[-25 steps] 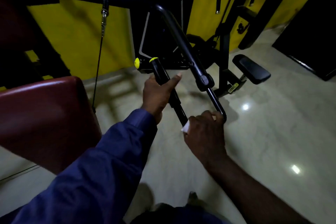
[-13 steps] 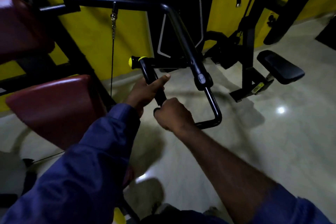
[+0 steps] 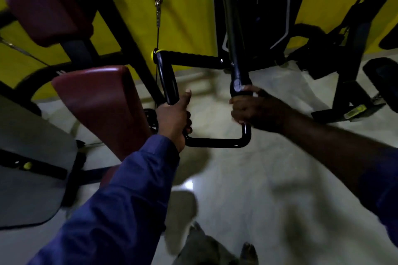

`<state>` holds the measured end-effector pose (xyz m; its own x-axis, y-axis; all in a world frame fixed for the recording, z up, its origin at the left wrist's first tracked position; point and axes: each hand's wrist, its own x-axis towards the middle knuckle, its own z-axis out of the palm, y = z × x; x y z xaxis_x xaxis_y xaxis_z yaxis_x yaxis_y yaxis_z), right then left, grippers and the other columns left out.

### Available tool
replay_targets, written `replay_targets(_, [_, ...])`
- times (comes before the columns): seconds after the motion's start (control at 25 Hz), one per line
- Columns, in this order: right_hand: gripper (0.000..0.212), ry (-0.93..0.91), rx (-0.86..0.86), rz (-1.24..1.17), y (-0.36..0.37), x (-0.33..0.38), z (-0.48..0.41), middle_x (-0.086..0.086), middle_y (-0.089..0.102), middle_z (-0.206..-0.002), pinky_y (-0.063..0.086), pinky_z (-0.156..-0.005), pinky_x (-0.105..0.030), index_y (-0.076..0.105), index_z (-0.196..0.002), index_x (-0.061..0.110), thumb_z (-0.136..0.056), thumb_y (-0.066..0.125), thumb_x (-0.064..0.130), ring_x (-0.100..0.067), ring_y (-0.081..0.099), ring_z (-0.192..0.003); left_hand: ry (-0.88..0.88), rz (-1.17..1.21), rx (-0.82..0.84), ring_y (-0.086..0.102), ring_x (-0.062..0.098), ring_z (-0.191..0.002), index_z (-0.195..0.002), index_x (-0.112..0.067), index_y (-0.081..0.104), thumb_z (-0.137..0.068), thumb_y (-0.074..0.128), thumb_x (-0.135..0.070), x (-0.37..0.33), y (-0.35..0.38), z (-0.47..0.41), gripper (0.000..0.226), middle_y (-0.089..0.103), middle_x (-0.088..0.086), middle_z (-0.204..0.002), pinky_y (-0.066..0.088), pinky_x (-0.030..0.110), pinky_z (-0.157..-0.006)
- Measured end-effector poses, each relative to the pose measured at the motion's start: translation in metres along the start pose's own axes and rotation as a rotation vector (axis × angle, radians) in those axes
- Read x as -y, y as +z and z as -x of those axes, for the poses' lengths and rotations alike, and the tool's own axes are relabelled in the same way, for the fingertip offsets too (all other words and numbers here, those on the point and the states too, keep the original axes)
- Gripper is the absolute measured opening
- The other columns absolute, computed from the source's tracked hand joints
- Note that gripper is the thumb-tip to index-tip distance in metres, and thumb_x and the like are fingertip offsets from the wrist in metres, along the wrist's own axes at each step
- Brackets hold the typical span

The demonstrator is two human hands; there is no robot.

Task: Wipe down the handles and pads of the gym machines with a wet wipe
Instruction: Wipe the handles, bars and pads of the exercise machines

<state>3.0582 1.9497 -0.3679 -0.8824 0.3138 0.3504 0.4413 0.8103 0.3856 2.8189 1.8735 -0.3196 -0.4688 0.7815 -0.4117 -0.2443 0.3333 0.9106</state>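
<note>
Handle (image 3: 170, 84) | left hand (image 3: 173, 120) grips, thumb up | right hand (image 3: 256, 112) grips bar (image 3: 233, 38)

— What's at the back?
— A bright yellow painted wall (image 3: 189, 17); a thin steel cable with silver clip (image 3: 158, 4) hangs before it.
— Below the wall?
— Pale glossy floor (image 3: 247, 178); a flat grey panel (image 3: 25, 189), lower left.

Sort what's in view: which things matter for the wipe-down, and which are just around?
Job: handle, held by left hand and right hand; red pad. Wipe not visible.
Around: cable, wall, floor.
</note>
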Motion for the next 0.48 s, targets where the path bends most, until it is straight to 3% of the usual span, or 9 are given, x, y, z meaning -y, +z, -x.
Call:
replay_targets(0.12, [0.01,0.161,-0.02,-0.131,0.01,0.018,0.002,0.003,0.067,-0.1,0.031,-0.121,-0.046,0.061,-0.088,0.025,-0.095,0.061,0.017,-0.019,0.064,-0.121,0.024,-0.009,-0.091,0.032,0.013,-0.04,-0.082,-0.021,0.045,-0.095,0.073,-0.039,0.017,0.003,0.002,0.035,0.037,-0.002,-0.053,0.027,0.023,-0.039])
replay_targets(0.2, [0.005,0.184,-0.061,-0.273,0.009,0.06,0.022,-0.001,0.066,-0.093,0.031,-0.12,-0.045,0.063,-0.084,0.02,-0.083,0.064,0.015,-0.025,0.066,-0.115,0.02,-0.002,-0.093,0.033,0.013,-0.04,-0.082,-0.021,0.046,-0.096,0.072,-0.037,0.018,0.004,0.002,0.033,0.038,-0.003,-0.052,0.027,0.023,-0.04])
replay_targets(0.28, [0.007,0.068,-0.03,-0.251,0.0,0.06,0.026,-0.002,0.062,-0.088,0.033,-0.12,-0.044,0.06,-0.085,0.019,-0.082,0.058,0.013,-0.025,0.067,-0.103,0.014,0.001,-0.095,0.033,0.013,-0.04,-0.085,-0.021,0.047,-0.097,0.07,-0.034,0.018,0.003,0.001,0.03,0.038,-0.003,-0.051,0.026,0.024,-0.04])
replay_targets(0.36, [0.02,-0.123,0.022,-0.104,-0.002,0.017,0.007,0.0,0.058,-0.086,0.028,-0.122,-0.043,0.056,-0.088,0.022,-0.089,0.045,0.005,-0.023,0.067,-0.096,0.018,-0.004,-0.113,0.033,0.013,-0.039,-0.087,-0.019,0.049,-0.098,0.07,-0.033,0.017,0.002,0.0,0.028,0.039,-0.004,-0.05,0.027,0.023,-0.04])
replay_targets(0.48, [0.027,-0.158,0.001,-0.073,0.011,-0.032,-0.011,0.0,0.06,-0.089,0.018,-0.128,-0.044,0.055,-0.091,0.02,-0.095,0.036,0.001,-0.024,0.067,-0.101,0.045,-0.032,-0.158,0.035,0.012,-0.037,-0.091,-0.014,0.051,-0.097,0.071,-0.031,0.02,0.005,0.001,0.026,0.042,0.0,-0.052,0.028,0.022,-0.037])
